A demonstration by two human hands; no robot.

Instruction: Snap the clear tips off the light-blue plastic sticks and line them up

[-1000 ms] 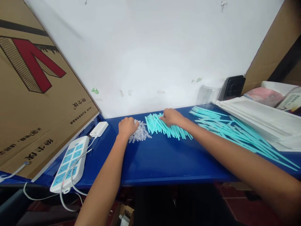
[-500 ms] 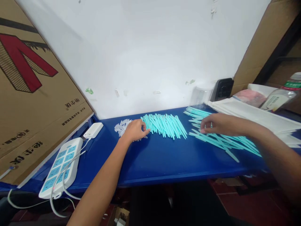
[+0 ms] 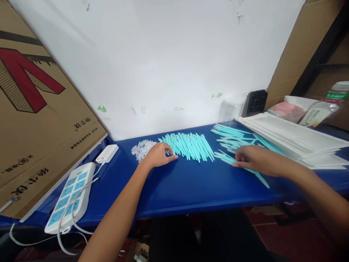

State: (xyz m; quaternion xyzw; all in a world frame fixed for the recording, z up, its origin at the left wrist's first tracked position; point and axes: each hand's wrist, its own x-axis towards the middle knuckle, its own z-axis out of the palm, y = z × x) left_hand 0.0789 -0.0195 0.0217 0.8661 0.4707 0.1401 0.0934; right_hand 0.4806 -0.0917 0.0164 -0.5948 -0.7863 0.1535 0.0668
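Observation:
My left hand [image 3: 160, 155] hovers low over the table, between a heap of small clear plastic caps [image 3: 142, 148] and a pile of turquoise pen-like sticks [image 3: 192, 145]. Its thumb stretches right, apart from the bent fingers, with nothing visible between them. On the right, my right hand [image 3: 255, 159] is over a second, looser spread of turquoise sticks [image 3: 227, 131]. Its fingers are bent and the thumb lies apart from them, close to the sticks. Part of that spread is hidden under the hand and forearm.
A white power strip [image 3: 71, 196] with cables and a small white box [image 3: 107, 154] lie left on the blue table [image 3: 174, 189]. A printed cardboard box [image 3: 49, 138] borders that side. Stacked white sheets [image 3: 297, 140], a clear jar [image 3: 231, 111] and a bottle [image 3: 324, 107] stand right.
My left hand has shifted slightly right, its thumb farther from the fingers. My right hand has moved down and towards me over the loose sticks. The view has shifted slightly.

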